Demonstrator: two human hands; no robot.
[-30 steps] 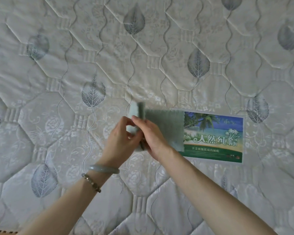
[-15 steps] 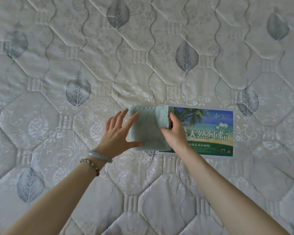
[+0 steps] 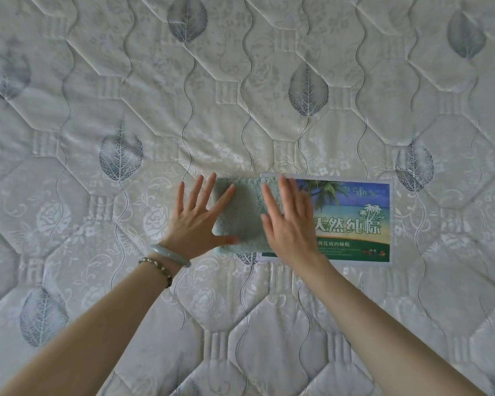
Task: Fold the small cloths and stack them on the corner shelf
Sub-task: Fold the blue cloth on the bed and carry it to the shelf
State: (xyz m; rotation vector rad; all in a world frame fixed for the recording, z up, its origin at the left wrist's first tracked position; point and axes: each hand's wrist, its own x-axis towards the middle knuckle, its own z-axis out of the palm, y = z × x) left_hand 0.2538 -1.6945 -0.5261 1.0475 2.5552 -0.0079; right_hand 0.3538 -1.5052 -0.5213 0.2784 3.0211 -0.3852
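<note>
A small pale green fluffy cloth (image 3: 245, 212) lies folded flat on the quilted mattress (image 3: 240, 81), near the middle of the view. My left hand (image 3: 199, 218) rests flat with spread fingers on the cloth's left edge. Flat on the cloth's right side lies my right hand (image 3: 290, 221), fingers apart, covering that edge and part of the label beneath. Neither hand grips anything. No shelf is in view.
A rectangular printed label (image 3: 352, 218) with a beach picture and white characters is fixed to the mattress right of the cloth. The quilted surface with grey leaf prints fills the whole view. Two bracelets (image 3: 166, 260) sit on my left wrist.
The cloth, held up between both hands a second ago, has been folded over and laid down. My right hand let go of its edge and now presses flat beside the left.
</note>
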